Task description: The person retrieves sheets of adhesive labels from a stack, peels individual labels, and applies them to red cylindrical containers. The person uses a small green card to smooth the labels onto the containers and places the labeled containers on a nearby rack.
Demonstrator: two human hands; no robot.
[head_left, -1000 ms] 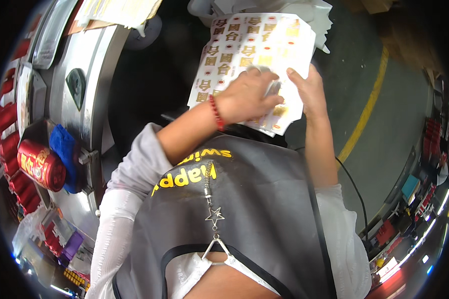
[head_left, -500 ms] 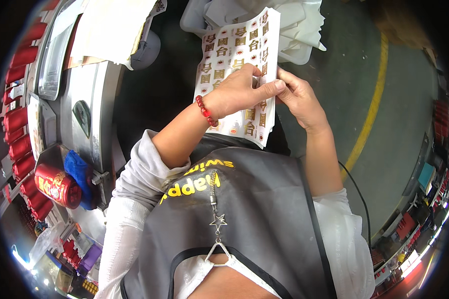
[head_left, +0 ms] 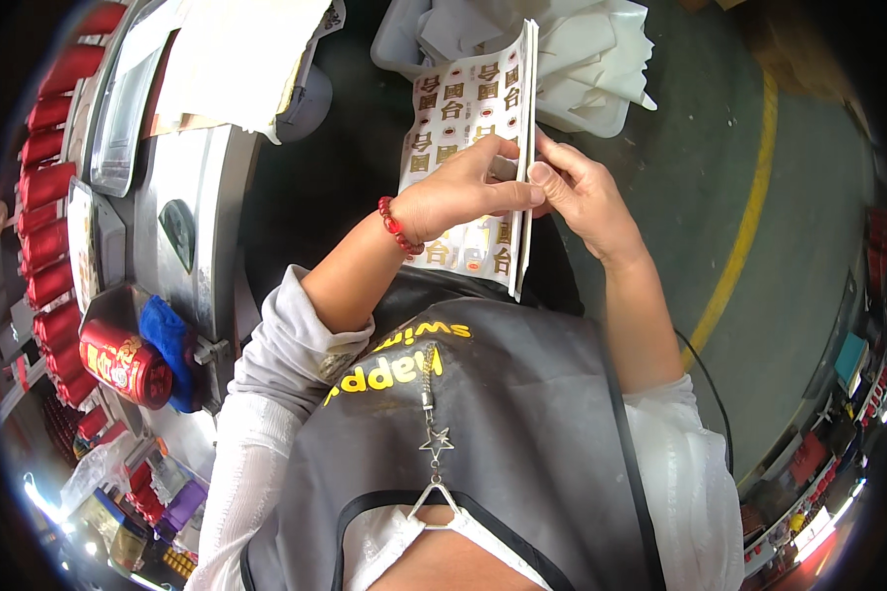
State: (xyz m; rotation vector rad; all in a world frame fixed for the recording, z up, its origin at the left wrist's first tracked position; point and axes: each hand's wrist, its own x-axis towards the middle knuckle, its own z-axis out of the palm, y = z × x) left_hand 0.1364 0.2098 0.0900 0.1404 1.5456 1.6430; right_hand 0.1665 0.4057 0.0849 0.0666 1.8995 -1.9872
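Observation:
A bundle of white paper sheets (head_left: 450, 103), printed all over in gold with small red marks, stands over my lap in front of the apron. Its right edge is turned up, so the thin white side of the bundle faces me. My left hand (head_left: 463, 189), with a red bead bracelet (head_left: 396, 227) at the wrist, lies across the printed face, thumb and fingers closed at that edge. From the other side, my right hand (head_left: 586, 202) pinches the same edge. Its fingertips are partly hidden behind the sheets.
Beyond the sheets stands a white plastic bin (head_left: 601, 116) with crumpled white paper. On the left is a metal machine (head_left: 202, 187) with a paper stack (head_left: 232, 64), a red can (head_left: 126, 362) and a blue cloth (head_left: 163, 340). A yellow line (head_left: 744, 222) crosses the floor at right.
The right edge of the sheets has tilted up, narrowing the printed face. My right thumb has come onto the edge beside my left thumb. The whole view has shifted slightly.

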